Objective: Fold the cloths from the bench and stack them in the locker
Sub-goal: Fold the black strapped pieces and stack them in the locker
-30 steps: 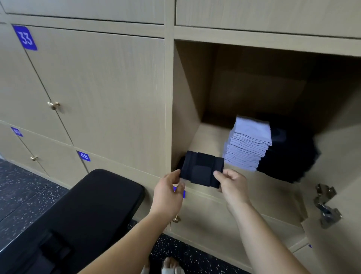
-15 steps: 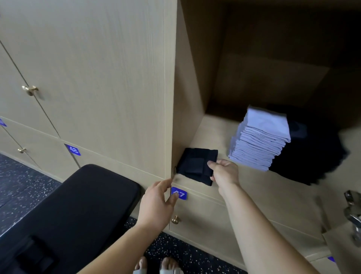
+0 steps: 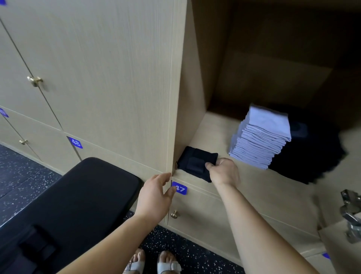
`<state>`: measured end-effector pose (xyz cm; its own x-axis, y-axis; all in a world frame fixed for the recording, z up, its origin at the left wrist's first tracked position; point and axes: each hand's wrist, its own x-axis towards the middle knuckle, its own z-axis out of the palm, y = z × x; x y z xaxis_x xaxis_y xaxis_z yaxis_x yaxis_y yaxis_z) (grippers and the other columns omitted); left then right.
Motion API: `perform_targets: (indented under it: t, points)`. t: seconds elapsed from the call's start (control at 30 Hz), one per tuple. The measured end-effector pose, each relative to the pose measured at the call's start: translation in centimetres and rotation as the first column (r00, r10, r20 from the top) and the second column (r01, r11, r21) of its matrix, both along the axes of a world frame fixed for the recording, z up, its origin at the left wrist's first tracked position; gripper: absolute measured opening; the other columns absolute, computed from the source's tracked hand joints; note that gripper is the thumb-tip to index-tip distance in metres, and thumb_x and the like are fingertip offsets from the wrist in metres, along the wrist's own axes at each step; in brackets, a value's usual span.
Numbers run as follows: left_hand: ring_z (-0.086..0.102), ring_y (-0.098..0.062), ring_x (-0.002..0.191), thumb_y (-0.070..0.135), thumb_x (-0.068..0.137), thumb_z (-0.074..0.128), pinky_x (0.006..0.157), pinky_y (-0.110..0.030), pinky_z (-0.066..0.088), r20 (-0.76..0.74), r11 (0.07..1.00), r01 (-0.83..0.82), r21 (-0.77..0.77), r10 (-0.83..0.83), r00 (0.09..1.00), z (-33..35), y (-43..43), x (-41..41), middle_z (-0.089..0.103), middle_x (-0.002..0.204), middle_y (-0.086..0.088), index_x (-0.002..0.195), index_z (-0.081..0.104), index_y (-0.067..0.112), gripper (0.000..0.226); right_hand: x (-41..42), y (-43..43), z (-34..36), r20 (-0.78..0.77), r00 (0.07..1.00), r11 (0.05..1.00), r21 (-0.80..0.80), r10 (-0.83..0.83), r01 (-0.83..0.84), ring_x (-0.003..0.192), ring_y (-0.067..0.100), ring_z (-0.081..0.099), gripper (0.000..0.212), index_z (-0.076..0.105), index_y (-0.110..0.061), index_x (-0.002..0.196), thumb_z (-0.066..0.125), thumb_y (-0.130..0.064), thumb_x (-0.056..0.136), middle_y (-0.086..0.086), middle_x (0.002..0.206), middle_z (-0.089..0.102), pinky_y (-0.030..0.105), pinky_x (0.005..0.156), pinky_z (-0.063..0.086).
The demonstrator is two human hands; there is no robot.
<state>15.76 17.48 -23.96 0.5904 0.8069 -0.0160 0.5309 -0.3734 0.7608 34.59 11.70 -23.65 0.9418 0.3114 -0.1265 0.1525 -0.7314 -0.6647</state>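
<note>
The left hand has let go, fingers relaxed at the front edge of the locker, while the right hand alone pinches the folded dark cloth, now lying in its front-left corner apart from the pale stack, so probably only release remains

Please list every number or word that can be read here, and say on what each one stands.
"48": blue tag on a closed lower door, above the bench.
"47": blue tag on the door under the open locker; the left hand hides its left edge.
Too blurred: blue tag at far left.
Cut off: blue tags at the top left corner and bottom right.
</note>
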Motion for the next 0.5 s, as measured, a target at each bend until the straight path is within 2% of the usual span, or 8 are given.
perform_targets:
  t: [0.07,0.13,0.27,0.37,0.5]
  points:
    - [0.051,-0.006,0.119,0.025,0.095,0.061,0.1,-0.02,0.038,-0.01,1.0,0.0,-0.001,0.0,1.0,0.2,-0.1,-0.2,0.057,0.129,0.008,0.14,0.05,0.021,0.046,-0.1,-0.3,0.3,0.055,0.998,0.999,-0.053,0.005,-0.003,0.096,0.029,0.064,0.023,0.062,-0.02,0.088,0.068,-0.041,0.082,0.005,0.101,0.07,0.027,0.069,0.041]
    - [0.052,-0.007,0.12,0.025,0.095,0.061,0.1,-0.02,0.038,-0.02,1.0,-0.003,0.0,0.003,1.0,0.4,-0.3,-0.6,0.057,0.13,0.007,0.139,0.05,0.021,0.046,-0.3,-0.7,0.7,0.104,0.995,0.996,-0.093,0.011,-0.002,0.102,0.028,0.062,0.033,0.061,-0.017,0.104,0.069,-0.04,0.083,0.005,0.108,0.067,0.028,0.07,0.039]
    - [0.053,-0.01,0.121,0.026,0.095,0.061,0.103,-0.024,0.04,-0.034,1.0,-0.01,0.011,0.011,0.999,1.6,-0.4,-1.9,0.057,0.132,0.007,0.138,0.052,0.02,0.045,-1.1,-1.8,1.5,0.123,0.991,0.997,-0.061,0.062,-0.055,0.104,0.026,0.061,0.028,0.063,-0.021,0.11,0.065,-0.03,0.084,0.001,0.112,0.066,0.032,0.077,0.048]
    - [0.053,-0.013,0.123,0.03,0.094,0.062,0.106,-0.033,0.043,-0.054,0.999,-0.009,0.033,0.011,0.998,3.2,-0.9,-3.6,0.058,0.133,0.005,0.139,0.051,0.02,0.047,-3.0,-3.3,2.6,0.132,0.979,0.984,-0.115,0.153,-0.138,0.111,0.027,0.057,0.029,0.063,-0.021,0.111,0.061,-0.028,0.083,0.002,0.111,0.067,0.033,0.081,0.049]
    - [0.052,-0.019,0.124,0.033,0.093,0.061,0.106,-0.04,0.043,-0.089,0.997,-0.01,0.081,0.017,0.996,5.8,-2.5,-7.4,0.058,0.133,0.001,0.137,0.054,0.018,0.047,-7.8,-5.0,5.0,0.092,0.955,0.955,-0.126,0.282,-0.269,0.121,0.024,0.055,0.046,0.055,-0.022,0.131,0.064,-0.031,0.087,0.001,0.13,0.061,0.031,0.089,0.045]
